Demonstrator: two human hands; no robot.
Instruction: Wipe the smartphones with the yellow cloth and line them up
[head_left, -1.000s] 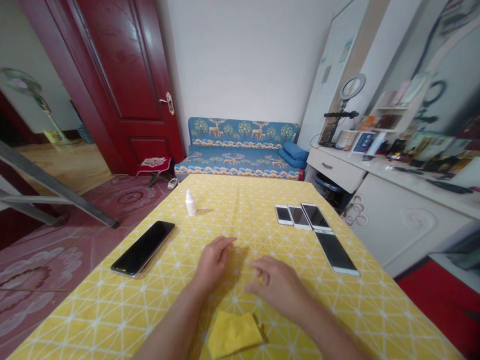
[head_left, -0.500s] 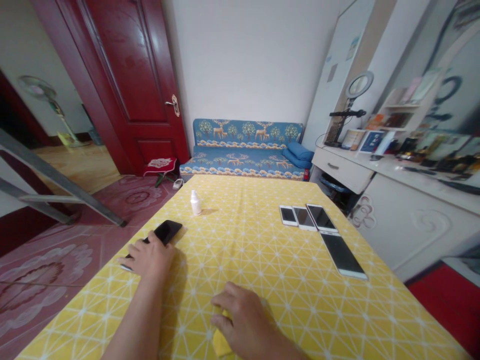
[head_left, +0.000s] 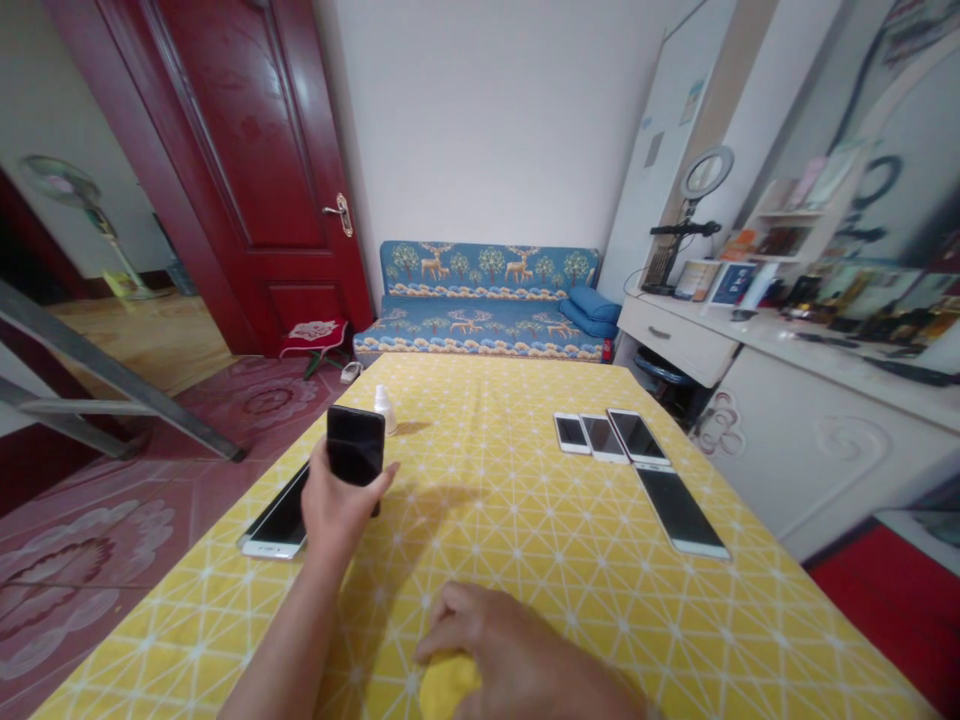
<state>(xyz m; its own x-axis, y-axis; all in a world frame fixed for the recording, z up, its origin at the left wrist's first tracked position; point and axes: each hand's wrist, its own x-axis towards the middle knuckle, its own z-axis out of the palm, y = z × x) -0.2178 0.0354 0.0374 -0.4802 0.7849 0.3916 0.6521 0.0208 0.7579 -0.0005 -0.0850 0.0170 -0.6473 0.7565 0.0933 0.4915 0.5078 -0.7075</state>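
My left hand (head_left: 334, 512) is raised above the left side of the yellow-clothed table (head_left: 525, 500), closed round a black phone (head_left: 355, 447) held nearly upright, its dark screen facing me. Under that hand a second phone (head_left: 276, 525) with a pale rim lies flat near the table's left edge. My right hand (head_left: 517, 650) rests at the near edge with fingers curled over a folded yellow cloth (head_left: 442, 690), which it mostly covers.
A small white bottle (head_left: 384, 405) stands behind the held phone. Three phones (head_left: 604, 437) lie side by side at the right, a longer one (head_left: 681, 510) just in front of them. A blue sofa, a red door and a white dresser surround the table.
My left hand went to the phones at the table's left edge and lifted the black one, uncovering a pale-rimmed one below. My right hand drew back onto the yellow cloth.
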